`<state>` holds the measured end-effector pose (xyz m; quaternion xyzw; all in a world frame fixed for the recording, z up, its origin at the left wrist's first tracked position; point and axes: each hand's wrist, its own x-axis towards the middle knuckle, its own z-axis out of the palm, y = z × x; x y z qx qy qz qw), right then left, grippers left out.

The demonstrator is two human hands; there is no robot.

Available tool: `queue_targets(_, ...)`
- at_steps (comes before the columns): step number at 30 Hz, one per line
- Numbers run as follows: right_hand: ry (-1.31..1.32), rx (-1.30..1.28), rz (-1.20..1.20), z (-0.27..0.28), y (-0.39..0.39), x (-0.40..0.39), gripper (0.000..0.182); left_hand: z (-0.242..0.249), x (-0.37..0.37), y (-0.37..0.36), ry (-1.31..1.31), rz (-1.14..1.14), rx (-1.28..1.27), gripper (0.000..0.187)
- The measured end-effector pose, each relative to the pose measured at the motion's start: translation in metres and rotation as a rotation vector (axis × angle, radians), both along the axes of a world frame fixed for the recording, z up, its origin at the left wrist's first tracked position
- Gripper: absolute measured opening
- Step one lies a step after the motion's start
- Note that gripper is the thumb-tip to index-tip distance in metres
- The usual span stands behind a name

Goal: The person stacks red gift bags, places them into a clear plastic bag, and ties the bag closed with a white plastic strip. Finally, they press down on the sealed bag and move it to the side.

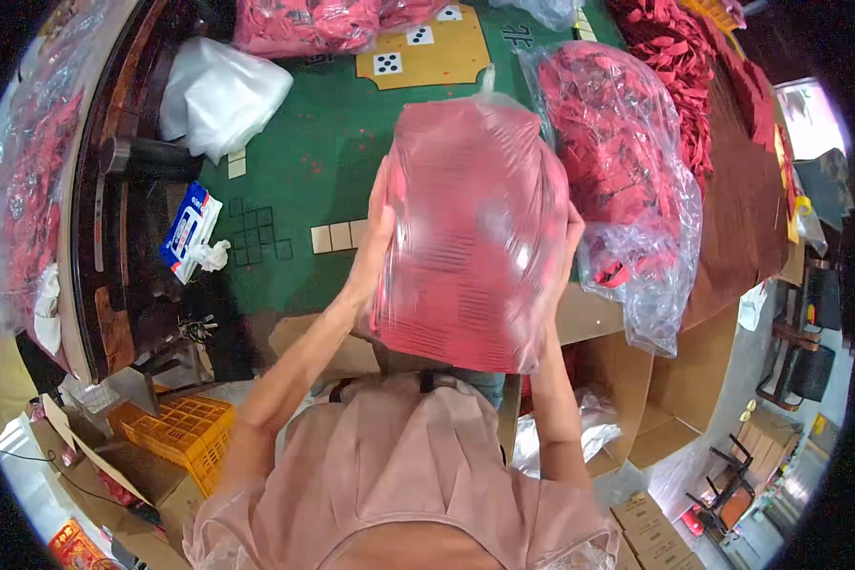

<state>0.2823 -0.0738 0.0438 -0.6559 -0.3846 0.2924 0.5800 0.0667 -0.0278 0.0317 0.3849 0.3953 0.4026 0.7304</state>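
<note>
Squarely between both palms, red packet bag [470,237], left hand [375,237] and right hand [568,249] flanking its sides

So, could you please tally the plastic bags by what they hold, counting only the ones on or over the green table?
Bags packed with red pieces: 3 – the bag held between both hands, the bag to its right, the bag at the far edge
White bags with no red inside: 1 – the white bag
Total: 4
</note>
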Motion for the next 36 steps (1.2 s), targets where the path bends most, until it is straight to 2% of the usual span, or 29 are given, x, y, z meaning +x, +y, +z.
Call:
queue_targets(2,0.011,0.034,0.012,-0.006,-0.003,0.003,0.049,0.015,0.005,-0.001,0.082,0.033,0.205,0.084)
queue_targets(4,0.128,0.021,0.015,-0.008,-0.006,0.005,0.048,0.025,0.005,0.0,0.062,0.04,0.188,0.084)
queue_targets(6,-0.111,-0.021,0.137,-0.018,-0.005,0.023,0.044,0.023,-0.004,0.008,0.101,0.062,0.17,0.082)
queue_targets(7,0.105,-0.076,0.105,0.008,-0.004,0.023,0.039,0.02,-0.011,0.011,0.03,0.073,0.135,0.081)
queue_targets(8,0.116,-0.104,0.123,0.016,-0.007,0.026,0.037,0.016,-0.017,0.014,-0.042,0.082,0.098,0.08)
queue_targets(9,0.127,-0.134,0.139,0.018,-0.013,0.032,0.036,0.006,-0.029,0.018,0.083,0.055,0.228,0.074)
queue_targets(12,0.388,-0.098,0.056,-0.014,-0.034,0.057,0.032,0.013,-0.048,0.016,0.127,0.118,0.087,0.07)
queue_targets(13,0.45,-0.092,0.026,-0.006,-0.041,0.057,0.03,0.014,-0.054,0.015,0.169,0.131,0.134,0.069)
queue_targets(17,0.439,-0.087,0.007,0.001,-0.064,0.054,0.03,0.007,-0.068,0.007,0.225,0.185,0.155,0.067)
queue_targets(19,0.402,-0.074,0.05,0.004,-0.068,0.044,0.034,0.005,-0.065,0.001,0.269,0.17,0.151,0.07)
queue_targets(20,0.385,-0.108,0.07,0.003,-0.067,0.04,0.043,0.003,-0.058,-0.003,0.24,0.181,0.104,0.071)
queue_targets(22,0.222,-0.108,0.177,0.0,-0.063,0.029,0.052,0.003,-0.046,-0.009,0.258,0.127,0.073,0.073)
queue_targets(23,0.107,-0.183,0.214,0.003,-0.063,0.027,0.058,0.006,-0.036,-0.013,0.182,0.125,0.066,0.074)
queue_targets(25,0.34,-0.177,0.205,-0.002,-0.058,0.014,0.063,0.005,-0.026,-0.014,0.131,0.098,0.105,0.075)
queue_targets(26,0.358,-0.109,0.234,-0.009,-0.056,0.015,0.071,0.002,-0.026,-0.014,0.127,0.099,0.114,0.075)
queue_targets(28,0.583,-0.113,0.217,-0.012,-0.055,0.014,0.072,0.004,-0.024,-0.017,0.036,0.035,0.09,0.074)
queue_targets(29,0.591,-0.26,0.227,-0.049,-0.066,0.026,0.072,-0.008,-0.029,-0.019,0.116,-0.039,-0.079,0.074)
queue_targets(31,0.747,-0.253,0.254,-0.051,-0.07,0.013,0.072,-0.041,-0.029,-0.026,-0.011,0.005,-0.22,0.073)
queue_targets(32,0.744,-0.246,0.258,-0.058,-0.075,0.015,0.072,-0.002,-0.022,-0.028,-0.148,-0.02,-0.454,0.07)
queue_targets(33,0.678,-0.315,0.31,-0.071,-0.08,0.021,0.073,-0.012,-0.022,-0.033,-0.152,-0.018,-0.444,0.07)
queue_targets(35,0.548,-0.456,0.399,-0.069,-0.077,0.022,0.075,-0.018,-0.019,-0.034,-0.257,0.037,-0.397,0.059)
queue_targets(36,0.584,-0.447,0.387,-0.065,-0.081,0.026,0.074,-0.019,-0.022,-0.035,-0.253,0.031,-0.488,0.059)
